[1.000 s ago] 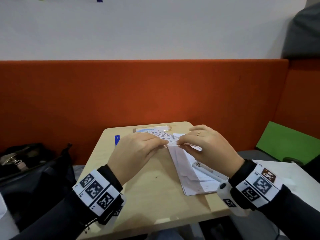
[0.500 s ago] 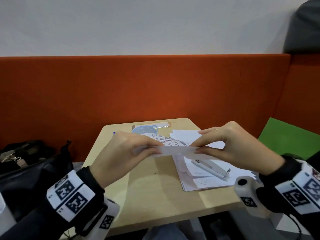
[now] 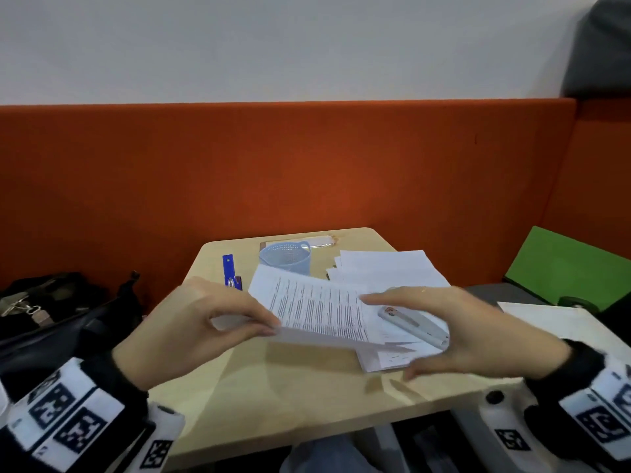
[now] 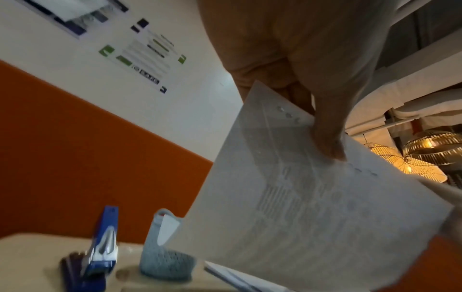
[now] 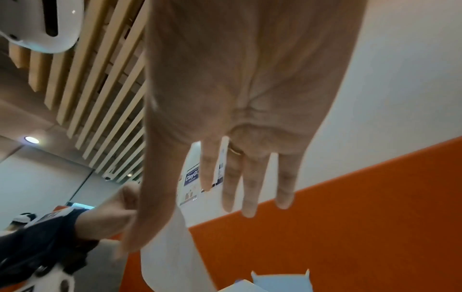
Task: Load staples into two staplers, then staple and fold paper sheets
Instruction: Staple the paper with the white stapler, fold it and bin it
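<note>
A printed paper sheet [image 3: 317, 308], folded, hangs just above the wooden table [image 3: 307, 397]. My left hand [image 3: 269, 327] pinches its left edge between thumb and fingers; the left wrist view shows the thumb [image 4: 327, 142] pressed on the sheet [image 4: 312, 207]. My right hand [image 3: 386, 336] hovers at the sheet's right end with its fingers [image 5: 250, 187] straight and spread, gripping nothing. A white stapler [image 3: 413, 326] lies on the stack of paper sheets [image 3: 386, 268] below that hand. A blue stapler [image 3: 232, 273] lies at the table's far left.
A light blue mesh basket [image 3: 285, 256] stands at the back of the table, with a clear flat item [image 3: 321, 240] behind it. An orange bench back [image 3: 307, 165] runs behind. A black bag [image 3: 51, 302] lies left; a green panel [image 3: 573, 264] and white surface [image 3: 546, 322] are right.
Half a second ago both hands pinched the folded sheet. My right hand has since let go and spread its fingers; the sheet now hangs from my left hand alone, its printed side showing.
</note>
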Demonstrator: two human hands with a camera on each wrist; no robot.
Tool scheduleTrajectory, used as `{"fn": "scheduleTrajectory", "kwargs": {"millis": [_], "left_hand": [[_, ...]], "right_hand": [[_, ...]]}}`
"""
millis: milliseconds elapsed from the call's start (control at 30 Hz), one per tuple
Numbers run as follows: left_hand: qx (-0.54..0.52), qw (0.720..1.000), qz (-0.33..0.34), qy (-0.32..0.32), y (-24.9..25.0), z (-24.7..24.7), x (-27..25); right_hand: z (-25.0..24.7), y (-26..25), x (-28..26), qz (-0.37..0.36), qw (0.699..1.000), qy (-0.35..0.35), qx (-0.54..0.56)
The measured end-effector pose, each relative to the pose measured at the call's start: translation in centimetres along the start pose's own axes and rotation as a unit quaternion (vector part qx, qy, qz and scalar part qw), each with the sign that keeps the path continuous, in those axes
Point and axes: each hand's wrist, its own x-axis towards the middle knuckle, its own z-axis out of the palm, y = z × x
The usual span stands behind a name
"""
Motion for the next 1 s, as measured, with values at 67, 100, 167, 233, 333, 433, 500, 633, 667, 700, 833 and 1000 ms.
{"fn": "scheduleTrajectory", "kwargs": {"millis": [67, 100, 167, 233, 333, 433, 500, 633, 667, 700, 833, 1000], "left_hand": [[-0.039, 0.998, -0.039, -0.013, 0.1, 0.7, -0.3], [-0.061, 0.995, -0.072, -0.013, 0.2, 1.0, -0.3], [-0.105, 0.982, -0.154, -0.017, 0.0, 1.7, -0.3], [-0.149, 0.962, -0.227, -0.032, -0.4, 2.5, -0.2], [-0.236, 0.923, -0.302, -0.041, -1.3, 3.4, -0.2], [-0.266, 0.903, -0.335, -0.034, -2.0, 4.1, -0.3], [-0.280, 0.897, -0.341, -0.038, -2.1, 4.5, -0.4], [-0.309, 0.891, -0.328, -0.056, -1.6, 5.0, 0.0], [-0.306, 0.894, -0.322, -0.058, -1.5, 5.2, 0.1], [-0.300, 0.898, -0.317, -0.059, -1.3, 5.2, 0.3], [-0.276, 0.908, -0.307, -0.072, -1.0, 5.5, 0.7], [-0.271, 0.911, -0.301, -0.078, -0.6, 5.6, 1.3]], "right_hand": [[1.8, 0.0, 0.4, 0.017, 0.998, -0.058, 0.003], [2.5, -0.1, 0.6, 0.026, 0.998, -0.061, 0.014], [3.5, -0.2, 1.1, 0.067, 0.996, -0.013, 0.065], [3.9, -0.4, 1.7, 0.103, 0.990, 0.050, 0.084], [4.0, -0.2, 2.5, 0.123, 0.977, 0.115, 0.135], [4.0, 0.2, 2.9, 0.136, 0.961, 0.165, 0.173], [4.1, 0.2, 3.1, 0.139, 0.963, 0.199, 0.119], [4.1, -0.7, 3.8, 0.078, 0.980, 0.183, -0.007], [4.2, -1.0, 3.9, 0.071, 0.983, 0.166, -0.028], [4.2, -1.2, 4.1, 0.067, 0.985, 0.150, -0.047], [4.0, -2.0, 4.8, 0.077, 0.989, 0.092, -0.091], [3.8, -2.1, 5.2, 0.082, 0.993, 0.076, -0.045]]}}
